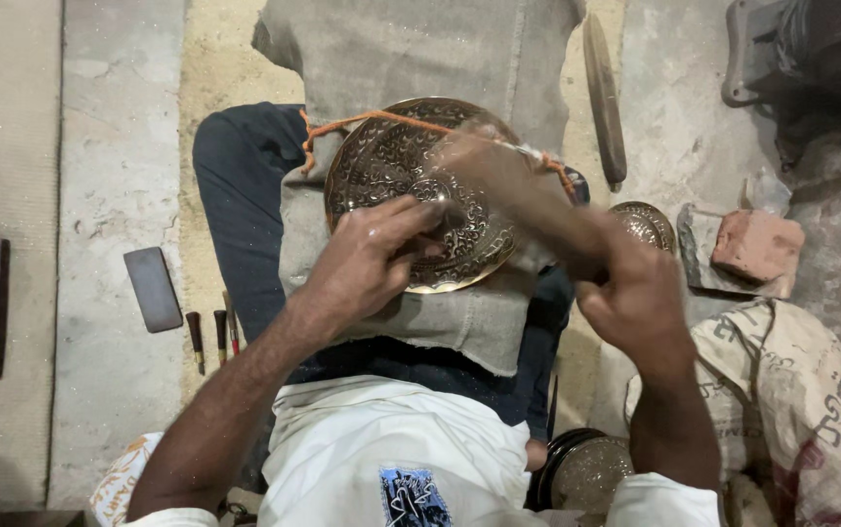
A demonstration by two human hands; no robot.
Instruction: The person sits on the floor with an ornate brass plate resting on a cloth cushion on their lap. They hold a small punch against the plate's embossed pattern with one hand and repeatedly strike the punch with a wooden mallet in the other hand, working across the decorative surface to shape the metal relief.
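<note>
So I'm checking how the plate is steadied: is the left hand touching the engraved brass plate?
Touching. The head view shows the left hand with its fingertips pressed on the face of the engraved brass plate.

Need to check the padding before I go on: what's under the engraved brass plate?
The engraved brass plate lies on a grey burlap cloth spread over the person's lap. An orange cord crosses its top edge. The left hand covers its lower left; the cloth directly beneath is hidden.
</note>
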